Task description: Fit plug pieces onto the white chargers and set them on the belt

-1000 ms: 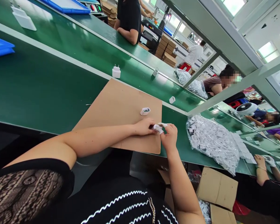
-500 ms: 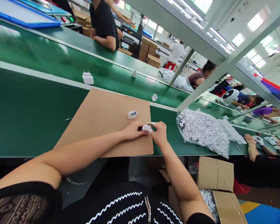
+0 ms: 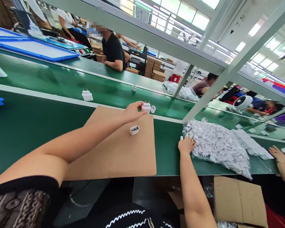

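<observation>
My left hand [image 3: 132, 112] grips a white charger plug [image 3: 146, 108] with its prongs up, raised over the far edge of a cardboard sheet [image 3: 114, 152]. On that sheet stands a white charger housing [image 3: 134, 130], its open top showing parts inside. At the near left edge of a clear plastic bag of small white parts [image 3: 216, 142], my right hand [image 3: 186, 144] has its fingers apart, white covers on some fingertips. Whether it touches a part in there I cannot tell. Just beyond the held plug, another white housing [image 3: 153, 109] rests on the green belt [image 3: 109, 91].
More white plugs [image 3: 87, 95] stand along the belt. A grey metal post [image 3: 204, 91] rises behind the bag. To the right, a co-worker's hand [image 3: 278, 154] lies near stacked white pieces [image 3: 251, 144]. An open cardboard box [image 3: 239, 199] sits below the table edge.
My hands have parted from over the cardboard. The left has carried the plug forward toward the belt; the right has moved right to the bag. The view has tilted upward.
</observation>
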### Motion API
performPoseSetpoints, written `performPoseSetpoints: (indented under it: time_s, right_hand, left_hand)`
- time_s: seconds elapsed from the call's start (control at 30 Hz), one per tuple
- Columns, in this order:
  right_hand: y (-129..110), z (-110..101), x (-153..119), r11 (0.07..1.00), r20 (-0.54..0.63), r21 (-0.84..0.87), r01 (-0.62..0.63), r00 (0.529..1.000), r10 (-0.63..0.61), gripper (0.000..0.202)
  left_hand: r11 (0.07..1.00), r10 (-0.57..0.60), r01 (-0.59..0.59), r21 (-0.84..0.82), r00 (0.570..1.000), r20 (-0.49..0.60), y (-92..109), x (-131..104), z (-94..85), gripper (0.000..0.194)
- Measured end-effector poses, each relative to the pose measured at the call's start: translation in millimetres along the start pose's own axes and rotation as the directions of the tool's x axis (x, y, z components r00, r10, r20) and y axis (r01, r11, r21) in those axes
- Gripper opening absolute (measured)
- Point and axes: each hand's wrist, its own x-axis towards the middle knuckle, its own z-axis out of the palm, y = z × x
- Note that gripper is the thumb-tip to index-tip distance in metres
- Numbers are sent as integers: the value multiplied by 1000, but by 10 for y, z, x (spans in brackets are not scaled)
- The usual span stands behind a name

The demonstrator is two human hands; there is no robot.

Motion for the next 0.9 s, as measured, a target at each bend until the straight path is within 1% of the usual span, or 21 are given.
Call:
performPoseSetpoints:
  time_s: [0.03, 0.1, 0.17, 0.2, 0.27, 0.33, 0.37, 0.4, 0.43, 0.47, 0.5, 0.53, 0.57, 0.6, 0.63, 0.67, 0.7, 0.73, 0.8, 0.87, 0.9]
  right_hand:
    - [29, 56, 6, 1000, -16, 4, 11, 1000, -10, 44]
    - [84, 142, 21, 997, -93, 51, 49, 995, -44, 38]
    - [131, 189, 37, 992, -172, 89, 86, 983, -70, 34]
    - [149, 198, 43, 991, -196, 97, 95, 978, -74, 32]
    - [168, 199, 49, 990, -225, 105, 96, 972, -70, 29]
    - [169, 186, 48, 987, -248, 133, 91, 967, -55, 28]
    - [166, 180, 46, 983, -257, 159, 90, 965, -47, 31]
    - [161, 175, 43, 976, -261, 195, 96, 964, -43, 35]
    - [156, 171, 40, 964, -257, 243, 110, 965, -46, 38]
    - [152, 170, 38, 945, -247, 299, 132, 967, -57, 40]
    - [148, 168, 37, 920, -236, 360, 156, 969, -72, 42]
    - [143, 166, 35, 893, -222, 416, 173, 971, -84, 43]
    - [137, 162, 33, 868, -206, 466, 171, 975, -81, 44]
    - [129, 152, 29, 851, -190, 504, 151, 980, -62, 45]
    - [118, 136, 24, 839, -176, 531, 120, 984, -29, 46]
    - [104, 113, 17, 830, -166, 550, 87, 986, 7, 46]
    - [88, 83, 9, 821, -162, 568, 61, 986, 39, 47]
    - [73, 46, -2, 808, -165, 587, 46, 984, 64, 47]
    - [45, -40, -32, 772, -174, 634, 45, 981, 85, 47]
    - [26, -130, -98, 715, -156, 698, 48, 984, 86, 49]
    - [18, -175, -156, 683, -137, 729, 49, 988, 76, 49]
  left_hand:
    - [996, -53, 54, 65, 998, -22, -127, 231, -5, 40]
    - [965, -163, 172, 196, 985, -62, -393, 615, 22, 42]
    - [925, -244, 260, 279, 965, -90, -630, 872, 83, 43]
    - [910, -272, 287, 300, 958, -92, -728, 954, 121, 43]
    - [891, -313, 320, 322, 947, -74, -874, 1043, 198, 44]
    - [869, -364, 355, 345, 931, -40, -949, 1056, 268, 49]
    - [854, -385, 376, 360, 922, -51, -960, 1044, 298, 56]
    - [840, -380, 388, 379, 920, -98, -952, 1024, 324, 67]
    - [834, -336, 376, 405, 927, -169, -928, 1000, 347, 78]
    - [834, -247, 330, 441, 940, -237, -889, 976, 367, 87]
    - [836, -127, 246, 490, 957, -262, -840, 955, 386, 92]
    - [827, -10, 130, 547, 976, -216, -783, 941, 402, 92]
    - [809, 75, 0, 588, 992, -102, -721, 934, 418, 89]
    - [791, 105, -114, 602, 993, 49, -657, 936, 431, 86]
    - [779, 87, -187, 599, 978, 191, -592, 945, 441, 82]
    - [775, 44, -221, 592, 953, 299, -526, 959, 447, 78]
    - [776, -5, -225, 588, 932, 364, -457, 976, 447, 71]
    - [780, -45, -213, 589, 919, 392, -385, 992, 441, 62]
    - [784, -83, -194, 589, 909, 409, -227, 1000, 409, 45]
    - [785, -75, -199, 587, 910, 409, -59, 930, 349, 37]
    - [785, -54, -212, 583, 913, 404, 23, 849, 311, 35]
